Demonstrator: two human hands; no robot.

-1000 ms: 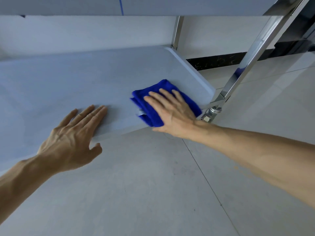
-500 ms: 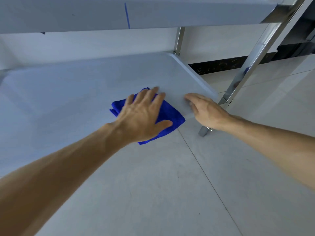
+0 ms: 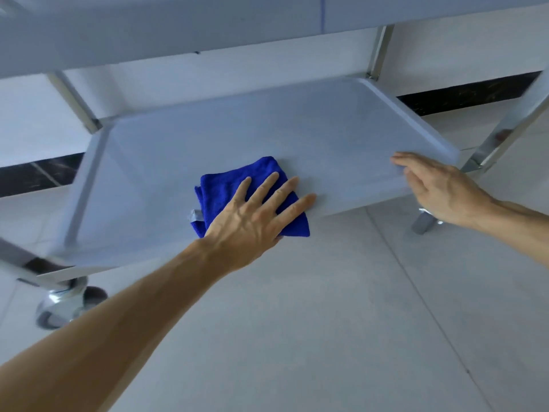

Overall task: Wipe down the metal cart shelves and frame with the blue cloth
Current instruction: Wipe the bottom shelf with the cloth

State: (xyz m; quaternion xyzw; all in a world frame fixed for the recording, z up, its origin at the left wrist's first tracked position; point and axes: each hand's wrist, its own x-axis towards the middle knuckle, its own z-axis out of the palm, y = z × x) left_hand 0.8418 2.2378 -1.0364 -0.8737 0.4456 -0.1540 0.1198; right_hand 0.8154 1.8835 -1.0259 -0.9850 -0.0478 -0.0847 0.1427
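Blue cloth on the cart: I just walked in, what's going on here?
A person is wiping the lower shelf of a metal cart. Their left hand presses the folded blue cloth flat near the shelf's front edge, while the right hand rests on the front right corner.

Pale grey tiled floor [image 3: 326, 307] with thin grout lines. White wall [image 3: 445, 55] behind, edged low by a dark, possibly marble, skirting [image 3: 463, 98]. Soft, even, bluish light.
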